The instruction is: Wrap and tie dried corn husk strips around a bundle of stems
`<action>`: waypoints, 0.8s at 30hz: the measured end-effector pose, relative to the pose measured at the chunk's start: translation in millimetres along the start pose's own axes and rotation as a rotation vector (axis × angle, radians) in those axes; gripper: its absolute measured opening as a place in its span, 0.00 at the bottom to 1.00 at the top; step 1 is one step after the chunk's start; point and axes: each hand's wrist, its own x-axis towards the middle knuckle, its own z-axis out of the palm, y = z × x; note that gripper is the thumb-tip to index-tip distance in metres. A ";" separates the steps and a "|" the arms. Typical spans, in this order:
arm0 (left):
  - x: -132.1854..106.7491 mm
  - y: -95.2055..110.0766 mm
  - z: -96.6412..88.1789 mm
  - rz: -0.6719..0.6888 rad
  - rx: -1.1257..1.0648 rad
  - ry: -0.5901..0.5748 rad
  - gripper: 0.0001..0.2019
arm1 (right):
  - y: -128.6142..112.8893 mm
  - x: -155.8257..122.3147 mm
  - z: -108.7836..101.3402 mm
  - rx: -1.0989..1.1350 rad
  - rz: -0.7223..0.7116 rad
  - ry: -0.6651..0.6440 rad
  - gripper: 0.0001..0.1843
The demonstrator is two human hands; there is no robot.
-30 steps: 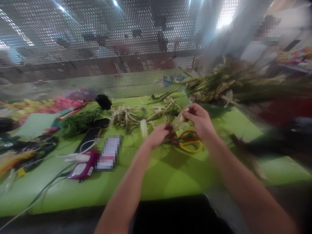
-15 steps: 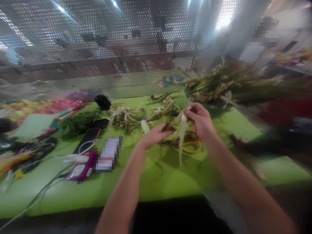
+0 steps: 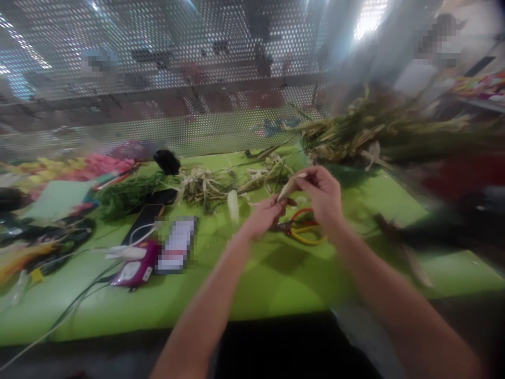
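Note:
Between my two hands stretches a pale, dry husk-like strip (image 3: pixel 288 188), held a little above the green table. My left hand (image 3: pixel 270 213) pinches its lower end, and the fingers of my right hand (image 3: pixel 320 190) close on the upper end. Scissors (image 3: pixel 303 239) with red and yellow handles lie just under and behind my hands, their blades partly hidden by my left fingers. A pale, smooth, oblong piece (image 3: pixel 233 206) rests on the table left of my left hand. Behind it spreads a heap of dry husks and stalks (image 3: pixel 201 187).
Two phones (image 3: pixel 177 245) (image 3: pixel 145 221) and a purple power strip (image 3: pixel 136 266) with cables sit on the left of the green table (image 3: pixel 252 295). Green netting (image 3: pixel 126 195) and pink and yellow flowers (image 3: pixel 102 168) lie behind. A large stalk bundle (image 3: pixel 355 129) is at back right, before a perforated screen (image 3: pixel 221 63).
The strip hung loose in a long tail from my right hand; now it is gathered between both hands. My left hand has moved slightly right, and the scissors show more.

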 end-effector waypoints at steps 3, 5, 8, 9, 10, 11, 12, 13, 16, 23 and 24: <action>-0.2 3.3 -23.4 -0.024 0.060 -0.034 0.23 | 2.7 8.8 -7.6 0.040 -0.023 0.098 0.08; -0.2 3.3 -43.5 -0.047 0.133 -0.015 0.25 | 4.8 13.8 -13.6 0.045 -0.037 0.139 0.08; 0.9 -3.2 -77.0 -0.086 0.279 0.150 0.27 | 9.1 20.8 -24.6 0.040 -0.066 0.185 0.09; 1.6 -6.9 -87.8 -0.094 0.340 0.250 0.27 | 10.7 23.5 -28.9 0.040 -0.085 0.203 0.10; 2.7 -11.0 -97.8 -0.103 0.414 0.347 0.25 | 12.3 26.3 -33.5 0.044 -0.111 0.226 0.11; 4.1 -15.3 -106.6 -0.104 0.486 0.439 0.24 | 13.6 29.3 -38.1 0.050 -0.137 0.247 0.12; 5.9 -19.4 -114.0 -0.092 0.538 0.523 0.22 | 14.5 32.1 -42.4 0.060 -0.160 0.271 0.13; 7.9 -23.0 -119.9 -0.076 0.575 0.572 0.21 | 14.7 34.7 -46.1 0.069 -0.175 0.287 0.14; 12.8 -26.1 -127.4 -0.026 0.577 0.625 0.15 | 10.3 37.9 -51.5 0.079 -0.172 0.279 0.13; -4.0 19.0 -82.2 0.386 0.203 0.623 0.19 | -9.5 16.6 -25.3 0.019 -0.035 -0.067 0.09; -7.7 24.4 -68.8 0.394 0.156 0.555 0.20 | -10.1 12.3 -19.7 0.014 -0.008 -0.128 0.09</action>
